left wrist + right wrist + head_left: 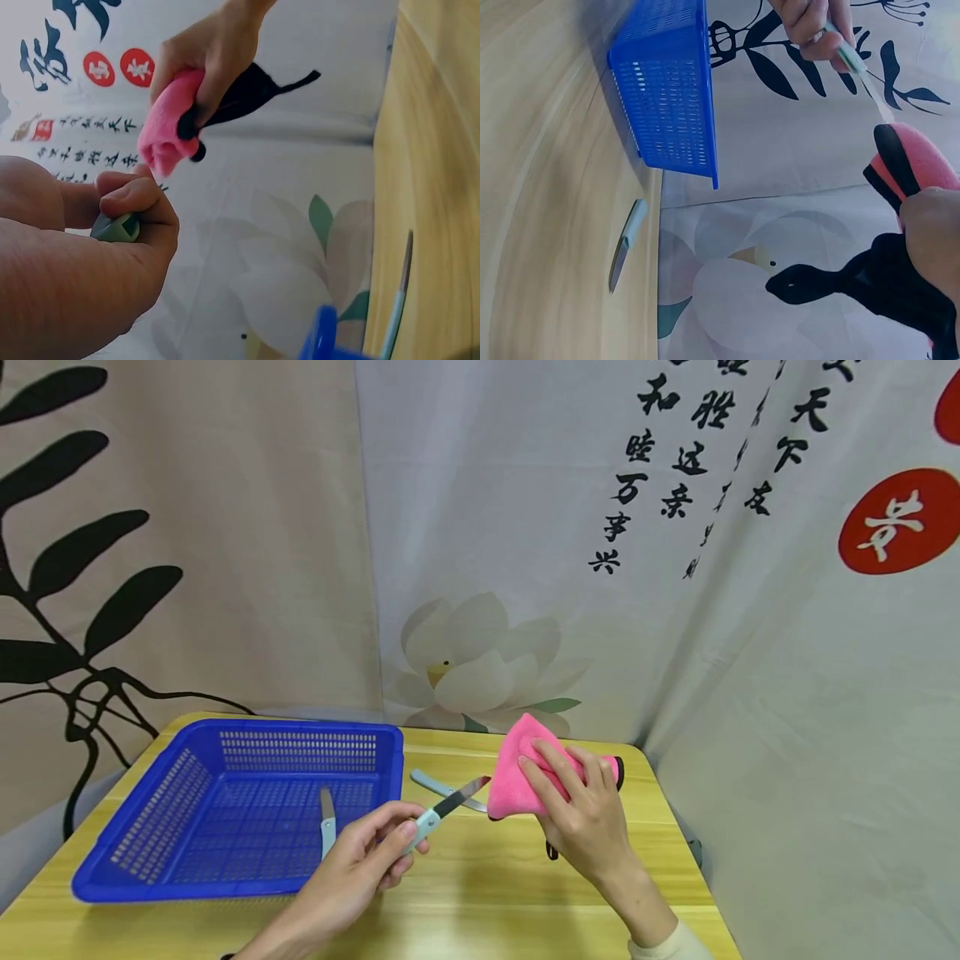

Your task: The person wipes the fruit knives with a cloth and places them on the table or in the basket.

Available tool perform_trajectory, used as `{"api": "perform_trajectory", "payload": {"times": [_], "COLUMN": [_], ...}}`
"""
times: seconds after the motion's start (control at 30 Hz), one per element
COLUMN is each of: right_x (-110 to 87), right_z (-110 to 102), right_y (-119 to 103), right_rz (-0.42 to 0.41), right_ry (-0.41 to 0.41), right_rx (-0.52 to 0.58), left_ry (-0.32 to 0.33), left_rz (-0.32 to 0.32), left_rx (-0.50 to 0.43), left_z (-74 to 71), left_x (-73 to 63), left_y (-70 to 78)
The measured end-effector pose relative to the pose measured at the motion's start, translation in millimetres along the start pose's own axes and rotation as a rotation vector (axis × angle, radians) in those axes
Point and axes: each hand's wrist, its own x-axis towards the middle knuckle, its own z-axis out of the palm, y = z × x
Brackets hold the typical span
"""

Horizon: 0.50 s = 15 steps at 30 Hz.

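Head view: left hand [358,866] gripping knife [442,811] by its handle, right hand [583,821] clutching pink cloth [517,774] at blade tip, beside blue basket [135,827].

Right hand [934,225] gripping pink cloth with black trim [922,161]; left hand [810,22] holding pale-handled knife [855,64]; blue perforated plastic basket [671,90] and second knife [626,244] on wooden bench [547,225].

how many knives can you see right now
3. One knife is gripped in the left hand, its tip at the pink cloth. One lies in the blue basket. One lies on the table behind the held knife.
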Motion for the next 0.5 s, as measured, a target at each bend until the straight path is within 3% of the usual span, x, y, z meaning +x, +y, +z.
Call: {"api": "perform_trajectory", "payload": {"times": [0.27, 0.5], "right_x": [-16.0, -29.3], "right_z": [-5, -9], "right_y": [3, 5], "right_rz": [0.067, 0.111], "right_ry": [-0.035, -0.072], "right_rx": [-0.014, -0.006], "left_ry": [0.066, 0.191], "left_rz": [0.053, 0.071], "left_rx": [0.060, 0.228], "left_z": [-32.5, -73.4], "left_x": [-7.3, -14.7], "left_y": [3.6, 4.4]}}
